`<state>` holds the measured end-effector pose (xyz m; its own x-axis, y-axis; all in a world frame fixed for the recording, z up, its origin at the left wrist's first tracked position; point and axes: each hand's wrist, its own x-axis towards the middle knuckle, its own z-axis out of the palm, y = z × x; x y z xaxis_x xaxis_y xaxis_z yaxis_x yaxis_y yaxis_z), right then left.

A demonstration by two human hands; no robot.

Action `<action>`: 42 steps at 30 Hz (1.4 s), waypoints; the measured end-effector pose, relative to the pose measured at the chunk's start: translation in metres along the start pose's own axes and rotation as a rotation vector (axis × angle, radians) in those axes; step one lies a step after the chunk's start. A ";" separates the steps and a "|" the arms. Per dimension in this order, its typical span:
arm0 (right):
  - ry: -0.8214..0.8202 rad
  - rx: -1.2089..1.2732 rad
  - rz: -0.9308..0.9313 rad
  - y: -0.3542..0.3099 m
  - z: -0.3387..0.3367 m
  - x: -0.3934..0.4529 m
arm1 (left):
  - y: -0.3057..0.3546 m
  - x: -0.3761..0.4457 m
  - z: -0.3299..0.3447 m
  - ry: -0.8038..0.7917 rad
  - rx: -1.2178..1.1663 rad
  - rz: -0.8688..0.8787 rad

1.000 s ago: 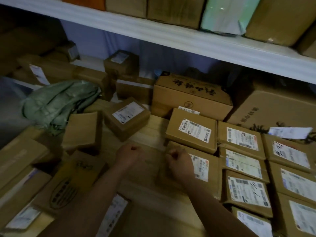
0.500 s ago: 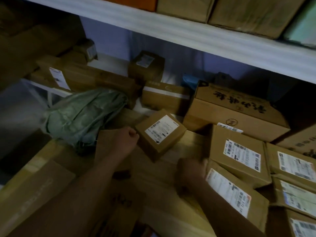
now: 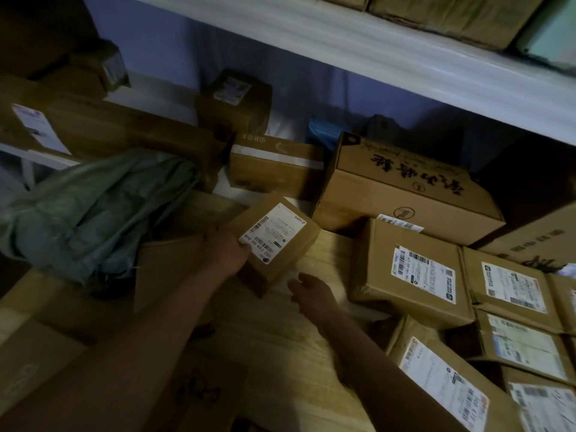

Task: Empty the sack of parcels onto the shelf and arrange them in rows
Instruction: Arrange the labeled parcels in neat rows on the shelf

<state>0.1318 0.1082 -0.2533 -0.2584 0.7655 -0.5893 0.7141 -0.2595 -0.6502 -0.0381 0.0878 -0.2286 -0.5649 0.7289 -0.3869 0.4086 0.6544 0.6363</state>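
Left hand (image 3: 229,252) gripping small labelled parcel (image 3: 274,241) by near-left corner, thumb lying on label edge, parcel tilting above wooden shelf (image 3: 324,260). Right hand (image 3: 311,289) hovering just beside parcel, fingers relaxing, holding nothing. Green sack (image 3: 90,210) lying crumpled at left. Rows of labelled parcels (image 3: 417,272) sitting at right.

Left hand (image 3: 229,252) gripping, right hand (image 3: 311,289) seemingly relaxed, empty

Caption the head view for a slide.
Left hand grips a small labelled parcel beside the green sack; right hand open nearby.
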 end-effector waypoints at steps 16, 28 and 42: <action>0.327 0.793 0.096 0.018 -0.020 -0.004 | 0.019 -0.024 0.039 -0.228 -0.537 -0.046; 0.858 -0.243 -0.032 0.072 -0.076 -0.037 | 0.031 -0.036 0.102 -0.063 -0.333 -0.006; 0.672 -0.430 0.020 0.115 -0.079 -0.059 | 0.027 -0.096 0.131 -0.583 -0.180 -0.119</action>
<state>0.2805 0.0793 -0.2554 0.1073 0.9897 -0.0946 0.9381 -0.1323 -0.3201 0.1211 0.0615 -0.2613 -0.0941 0.6766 -0.7303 0.2109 0.7304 0.6496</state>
